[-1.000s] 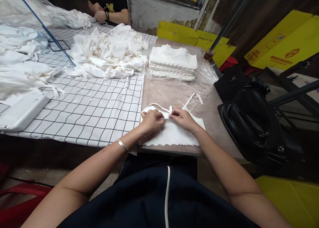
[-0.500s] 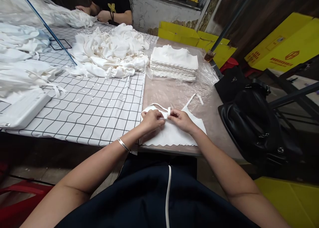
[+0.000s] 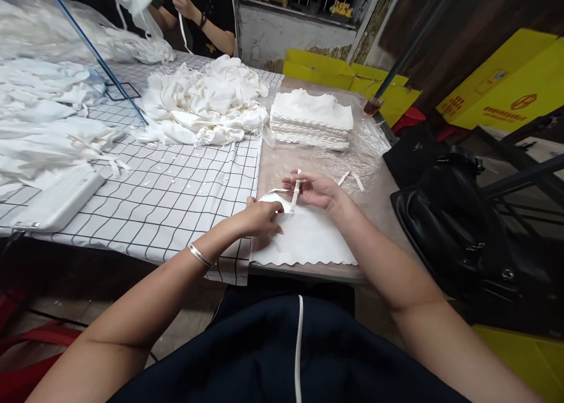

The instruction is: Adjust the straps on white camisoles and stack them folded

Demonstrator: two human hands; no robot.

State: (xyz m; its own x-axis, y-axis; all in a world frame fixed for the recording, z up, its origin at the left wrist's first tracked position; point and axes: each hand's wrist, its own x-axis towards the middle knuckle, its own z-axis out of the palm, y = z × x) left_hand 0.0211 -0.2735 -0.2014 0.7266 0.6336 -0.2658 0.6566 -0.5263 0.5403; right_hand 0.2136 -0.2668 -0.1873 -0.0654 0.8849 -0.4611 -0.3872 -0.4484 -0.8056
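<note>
A white camisole (image 3: 311, 238) with a scalloped hem lies flat at the table's front edge. My left hand (image 3: 262, 218) rests over its left side, fingers curved and apart, with nothing visible between them. Above the neckline, my right hand (image 3: 318, 190) has a thin white shoulder strap (image 3: 295, 197) across its partly spread fingers. That strap stands up from the neckline; its exact hold is partly hidden. The other strap (image 3: 356, 180) lies bent on the table beyond my right wrist.
Behind the camisole stands a neat stack of white garments (image 3: 311, 115); a loose white heap (image 3: 207, 100) lies left of it. A black bag (image 3: 449, 221) is at the right. Across the table, a person's hand (image 3: 183, 3) lifts a white garment. A blue pole (image 3: 94, 50) slants at left.
My right hand has risen from the neckline with the strap, its fingers loosening from a pinch. My left hand has opened and shifted slightly left. The person opposite has raised a garment.
</note>
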